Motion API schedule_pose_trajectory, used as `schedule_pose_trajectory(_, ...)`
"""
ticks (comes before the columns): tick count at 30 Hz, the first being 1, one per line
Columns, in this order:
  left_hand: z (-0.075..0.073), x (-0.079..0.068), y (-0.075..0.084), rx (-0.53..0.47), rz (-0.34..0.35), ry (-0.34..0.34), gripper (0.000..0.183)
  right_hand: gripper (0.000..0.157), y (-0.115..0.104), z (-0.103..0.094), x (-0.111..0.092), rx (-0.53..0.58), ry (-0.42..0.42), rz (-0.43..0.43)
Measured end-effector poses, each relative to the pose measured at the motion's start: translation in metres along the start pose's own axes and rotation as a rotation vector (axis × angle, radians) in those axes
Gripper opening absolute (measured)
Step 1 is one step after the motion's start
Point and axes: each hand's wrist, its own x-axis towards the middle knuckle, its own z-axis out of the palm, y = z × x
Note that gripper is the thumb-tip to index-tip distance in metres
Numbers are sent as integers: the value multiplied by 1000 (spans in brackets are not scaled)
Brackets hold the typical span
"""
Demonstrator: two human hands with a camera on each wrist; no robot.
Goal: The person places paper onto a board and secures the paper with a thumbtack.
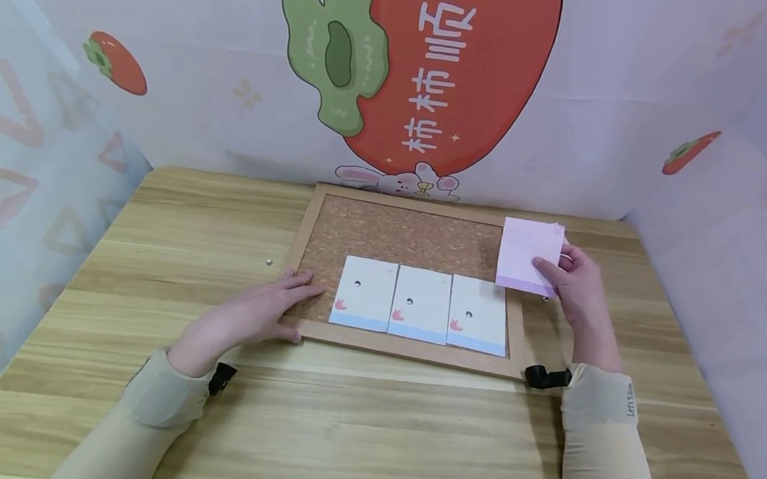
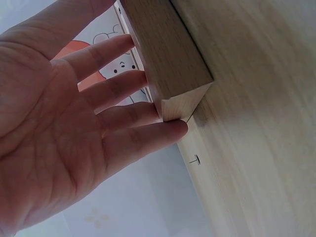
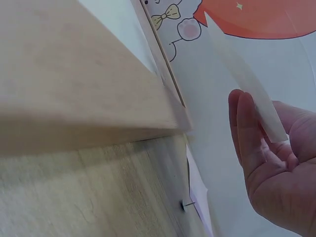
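A wood-framed cork board [image 1: 397,229] lies on the table. Three white notes with blue lower bands, the left note [image 1: 364,304], middle note [image 1: 418,318] and right note [image 1: 483,333], sit side by side along its near edge, each bearing a metal thumbtack. My left hand [image 1: 257,312] rests on the board's left side, its fairly straight fingers touching the frame [image 2: 170,54]. Above the board's right edge, my right hand [image 1: 580,284] pinches pink-purple note paper [image 1: 524,252] between thumb and fingers; seen edge-on in the right wrist view, the paper [image 3: 247,79] looks slightly bent.
One loose thumbtack [image 1: 268,262] lies left of the board. Another thumbtack [image 3: 187,205] is on the table to the right, beside a pinkish paper [image 3: 197,190]. Behind the table [image 1: 345,428] hangs a wall cloth [image 1: 212,126] printed with persimmons and a rabbit.
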Motion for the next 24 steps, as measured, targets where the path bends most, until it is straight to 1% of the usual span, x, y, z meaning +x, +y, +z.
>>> schedule_pose_trajectory(2, 0, 1, 0, -1, -3, -3, 78, 27, 0, 1, 0, -19, -15, 0)
schedule_pose_trajectory(4, 0, 1, 1, -1, -5, -5, 78, 25, -1, 3, 1, -127, -22, -11)
schedule_pose_trajectory(6, 0, 1, 1, -5, -8, -7, 78, 26, -2, 7, 3, -281, -23, -18)
schedule_pose_trajectory(9, 0, 1, 1, -10, -10, -4, 78, 39, -3, 13, 8, -547, -11, -24)
schedule_pose_trajectory(11, 0, 1, 1, -9, -10, -2, 78, 47, -4, 17, 12, -650, -15, -10)
schedule_pose_trajectory(14, 1, 1, -1, -4, -9, -1, 79, 50, -4, 22, 19, -686, -31, 19)
schedule_pose_trajectory(18, 2, 1, -2, 2, -8, 0, 79, 49, -3, 28, 26, -660, -50, 50)
schedule_pose_trajectory(21, 2, 1, -2, 0, -6, 3, 78, 47, -3, 32, 30, -675, -52, 52)
schedule_pose_trajectory(24, 2, 1, -2, -2, -4, 4, 78, 45, -3, 36, 32, -679, -55, 37)
